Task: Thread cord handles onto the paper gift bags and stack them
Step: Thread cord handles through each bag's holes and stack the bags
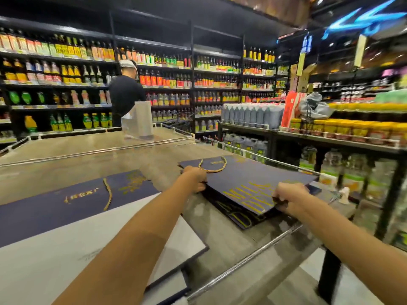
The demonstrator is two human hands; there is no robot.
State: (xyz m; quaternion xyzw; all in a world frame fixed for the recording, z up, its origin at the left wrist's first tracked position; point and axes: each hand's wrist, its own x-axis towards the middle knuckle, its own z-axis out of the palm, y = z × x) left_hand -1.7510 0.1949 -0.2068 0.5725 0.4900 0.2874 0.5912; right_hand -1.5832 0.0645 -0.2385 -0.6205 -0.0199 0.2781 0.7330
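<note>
A flat navy paper gift bag (244, 177) with gold lettering and a gold cord handle (213, 165) lies on top of other navy bags (233, 213) at the table's right side. My left hand (195, 178) grips its left edge near the handle. My right hand (288, 198) pinches its near right edge. To the left lies another navy bag (66, 205) with a loose gold cord (108, 194) across it. In front of it sits a white sheet or bag face (66, 260).
The wooden table (88, 155) has a metal rail (242, 260) along its edge. A clear plastic stand (138, 122) is at the far side, with a person in black (125, 93) behind it. Shelves of bottles (198, 80) surround the table; a jar shelf (341, 128) is to the right.
</note>
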